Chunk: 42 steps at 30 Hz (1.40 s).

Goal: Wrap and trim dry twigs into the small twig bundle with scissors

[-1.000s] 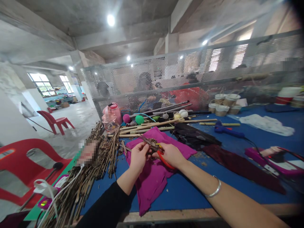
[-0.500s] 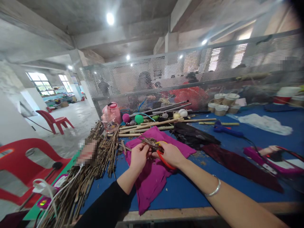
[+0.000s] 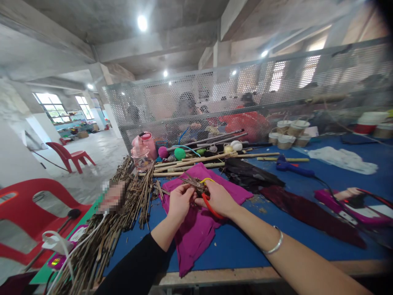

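Note:
Over a magenta cloth (image 3: pixel 196 241) on the blue table, my right hand (image 3: pixel 219 198) is wrapped round the red and yellow handles of a pair of scissors (image 3: pixel 211 207). The blades point up and to the left, over small brown dry bits lying on the cloth. My left hand (image 3: pixel 180 201) is closed in a pinch just left of the blades; what its fingertips hold is too small to make out. The two hands are close together. A bundle of dry brown stalks (image 3: pixel 119 213) lies to the left of the cloth.
Wooden sticks (image 3: pixel 196 162), yarn balls (image 3: pixel 179 154) and a pink bottle (image 3: pixel 147 145) stand behind. On the right are dark cloths (image 3: pixel 307 213), a blue glue gun (image 3: pixel 293 167), paper cups (image 3: pixel 285 141) and a magenta device (image 3: pixel 344 209). People sit beyond the mesh screen (image 3: pixel 159 94).
The scissors have turned slightly in my right hand, and their blades look a little wider apart. My left hand has stayed nearly in place.

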Motion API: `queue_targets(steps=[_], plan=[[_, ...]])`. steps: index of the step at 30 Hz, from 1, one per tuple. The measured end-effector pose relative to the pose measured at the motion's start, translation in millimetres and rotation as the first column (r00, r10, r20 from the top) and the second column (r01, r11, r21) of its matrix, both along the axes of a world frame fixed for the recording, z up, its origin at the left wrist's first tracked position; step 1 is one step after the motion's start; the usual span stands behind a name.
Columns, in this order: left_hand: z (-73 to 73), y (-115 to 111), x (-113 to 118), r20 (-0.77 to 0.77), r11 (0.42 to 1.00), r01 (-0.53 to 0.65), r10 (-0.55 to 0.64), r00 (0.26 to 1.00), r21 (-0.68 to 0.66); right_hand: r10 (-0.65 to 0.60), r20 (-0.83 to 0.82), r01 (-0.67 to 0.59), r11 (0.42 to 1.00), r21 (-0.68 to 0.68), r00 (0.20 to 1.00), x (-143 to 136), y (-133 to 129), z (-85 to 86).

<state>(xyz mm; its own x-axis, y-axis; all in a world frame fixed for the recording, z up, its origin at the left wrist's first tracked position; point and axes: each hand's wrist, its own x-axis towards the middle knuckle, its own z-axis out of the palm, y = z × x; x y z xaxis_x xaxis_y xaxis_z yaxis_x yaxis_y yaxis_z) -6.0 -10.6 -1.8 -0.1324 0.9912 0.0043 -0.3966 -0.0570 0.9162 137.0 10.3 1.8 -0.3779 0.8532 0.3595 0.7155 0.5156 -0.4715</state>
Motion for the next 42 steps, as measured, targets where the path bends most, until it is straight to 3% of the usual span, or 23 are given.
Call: queue_targets(steps=[14, 27, 34, 42], plan=[[-5.7, 2.4, -4.1, -0.133, 0.996, -0.019, 0.031, 0.991, 0.087, -0.061, 0.099, 0.067, 0.996, -0.059, 0.993, 4.2, 4.1, 1.1], [-4.8, 1.6, -0.6, -0.115, 0.999, -0.043, 0.045, 0.992, 0.023, -0.021, 0.032, 0.022, 0.999, -0.045, 0.999, 2.0, 2.3, -3.5], [-0.7, -0.7, 0.4, -0.063, 1.0, -0.008, 0.009, 0.998, 0.025, -0.047, 0.032, 0.049, 0.997, -0.061, 0.998, 1.0, 1.9, -2.9], [-6.5, 2.0, -0.6, 0.022, 0.998, 0.063, -0.063, 0.998, 0.0, -0.041, -0.019, 0.04, 0.998, -0.052, 0.999, 0.8, 1.2, -3.2]])
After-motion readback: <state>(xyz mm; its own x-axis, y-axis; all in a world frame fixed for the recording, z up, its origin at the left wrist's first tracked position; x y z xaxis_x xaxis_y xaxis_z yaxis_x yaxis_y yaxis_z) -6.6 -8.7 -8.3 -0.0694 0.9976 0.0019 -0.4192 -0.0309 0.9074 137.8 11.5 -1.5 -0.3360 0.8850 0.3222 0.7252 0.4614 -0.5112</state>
